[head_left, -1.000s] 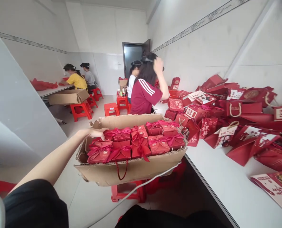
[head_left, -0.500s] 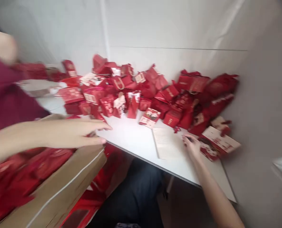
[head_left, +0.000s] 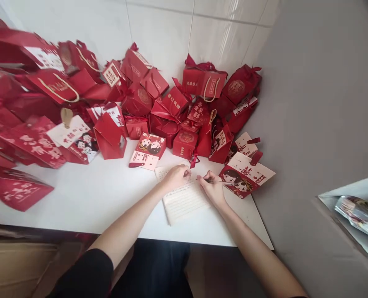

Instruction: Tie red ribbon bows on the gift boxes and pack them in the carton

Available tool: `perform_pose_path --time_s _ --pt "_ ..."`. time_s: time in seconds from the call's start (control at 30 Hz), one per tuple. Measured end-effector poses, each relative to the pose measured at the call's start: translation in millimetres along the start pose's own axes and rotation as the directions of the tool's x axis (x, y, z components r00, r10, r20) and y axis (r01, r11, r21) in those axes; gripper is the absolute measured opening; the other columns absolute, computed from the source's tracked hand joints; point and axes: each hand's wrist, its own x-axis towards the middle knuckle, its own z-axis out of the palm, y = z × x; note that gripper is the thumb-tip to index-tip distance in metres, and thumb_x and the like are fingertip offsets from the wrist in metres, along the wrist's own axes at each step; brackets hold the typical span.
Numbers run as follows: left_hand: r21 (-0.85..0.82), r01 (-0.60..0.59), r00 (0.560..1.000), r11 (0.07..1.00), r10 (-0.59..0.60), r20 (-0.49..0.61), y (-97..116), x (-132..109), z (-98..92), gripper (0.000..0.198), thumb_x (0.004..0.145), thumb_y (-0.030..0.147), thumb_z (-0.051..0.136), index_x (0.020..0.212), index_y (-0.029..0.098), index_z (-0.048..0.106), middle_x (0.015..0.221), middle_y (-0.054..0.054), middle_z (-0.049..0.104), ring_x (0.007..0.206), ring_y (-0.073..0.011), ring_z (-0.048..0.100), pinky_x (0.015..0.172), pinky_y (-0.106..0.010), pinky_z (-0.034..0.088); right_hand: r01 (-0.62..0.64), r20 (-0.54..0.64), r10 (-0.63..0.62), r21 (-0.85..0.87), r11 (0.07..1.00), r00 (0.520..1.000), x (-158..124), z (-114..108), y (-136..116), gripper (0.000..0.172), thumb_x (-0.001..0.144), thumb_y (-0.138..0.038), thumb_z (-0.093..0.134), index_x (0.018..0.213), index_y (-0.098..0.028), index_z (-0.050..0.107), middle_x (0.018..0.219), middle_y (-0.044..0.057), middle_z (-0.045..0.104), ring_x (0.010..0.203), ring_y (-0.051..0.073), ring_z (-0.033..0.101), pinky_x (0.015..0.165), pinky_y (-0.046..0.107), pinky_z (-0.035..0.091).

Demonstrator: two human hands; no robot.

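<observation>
A lined paper sheet [head_left: 184,203] lies on the white table [head_left: 109,198] in front of me. My left hand [head_left: 176,176] rests on its upper edge with the fingers curled down on the paper. My right hand [head_left: 213,188] is closed in a pinch around a thin pen [head_left: 230,183], whose tip sits near the sheet's top right corner. A flat red and white gift bag with a cartoon couple [head_left: 246,174] lies just right of the right hand.
A heap of red gift bags and small red boxes [head_left: 134,99] fills the back of the table against the tiled wall. More flat red bags [head_left: 14,188] lie at the left. A grey partition [head_left: 320,103] stands at the right. A cardboard box [head_left: 13,265] sits lower left.
The view swung from the cardboard box of ribboned red boxes to the table. My left hand left the box and came onto the paper. My right hand stays by the sheet.
</observation>
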Motion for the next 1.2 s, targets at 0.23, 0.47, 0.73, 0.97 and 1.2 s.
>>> perform_pose_path --time_s 0.23,0.47,0.73,0.97,1.2 --pt "-0.104 -0.019 0.995 0.994 0.029 0.1 -11.7 4.5 -3.5 0.016 0.072 0.03 0.061 0.082 0.018 0.063 0.081 -0.002 0.06 0.083 -0.0181 0.058 0.072 -0.027 0.044 -0.018 0.033 0.022 -0.125 0.992 0.999 -3.3 10.7 -3.2 0.036 0.07 -0.035 0.055 0.051 -0.021 0.028 0.047 -0.007 0.027 0.047 0.009 0.024 0.045 0.022 0.02" --pt "-0.102 0.001 0.995 0.995 0.009 0.099 -6.9 3.6 -2.6 0.017 0.07 0.03 0.064 0.082 0.017 0.062 0.08 -0.001 0.059 0.084 -0.0177 0.057 0.071 -0.027 0.042 0.002 0.051 0.009 -0.217 0.976 0.999 -4.0 11.6 -0.7 0.031 0.069 -0.03 0.051 0.051 -0.021 0.027 0.048 -0.007 0.025 0.048 0.009 0.023 0.045 0.022 0.02" --pt "-0.109 -0.002 0.996 0.994 0.012 0.094 -7.8 4.5 -1.0 0.019 0.069 0.031 0.067 0.082 0.018 0.062 0.08 -0.001 0.058 0.083 -0.0175 0.056 0.07 -0.027 0.042 0.001 0.054 0.014 -0.256 0.967 0.998 -4.4 10.1 -1.4 0.031 0.068 -0.03 0.05 0.051 -0.021 0.025 0.048 -0.007 0.024 0.047 0.009 0.022 0.043 0.022 0.018" --pt "-0.101 0.002 0.996 0.995 0.007 0.084 -8.0 3.1 -0.7 0.018 0.068 0.03 0.067 0.081 0.018 0.062 0.08 0.0 0.058 0.083 -0.0174 0.057 0.07 -0.026 0.043 -0.006 0.031 0.015 -0.271 0.963 0.999 -5.0 8.8 -0.9 0.031 0.068 -0.03 0.049 0.052 -0.021 0.025 0.048 -0.007 0.024 0.047 0.009 0.021 0.043 0.022 0.018" --pt "-0.106 -0.007 0.997 0.994 0.016 0.08 -9.1 4.0 0.3 0.017 0.069 0.028 0.067 0.081 0.018 0.062 0.08 -0.001 0.059 0.082 -0.0173 0.057 0.07 -0.026 0.043 -0.002 0.036 0.012 -0.248 0.969 0.999 -5.5 9.7 -2.7 0.03 0.068 -0.028 0.05 0.051 -0.021 0.025 0.048 -0.007 0.023 0.047 0.009 0.021 0.043 0.022 0.018"
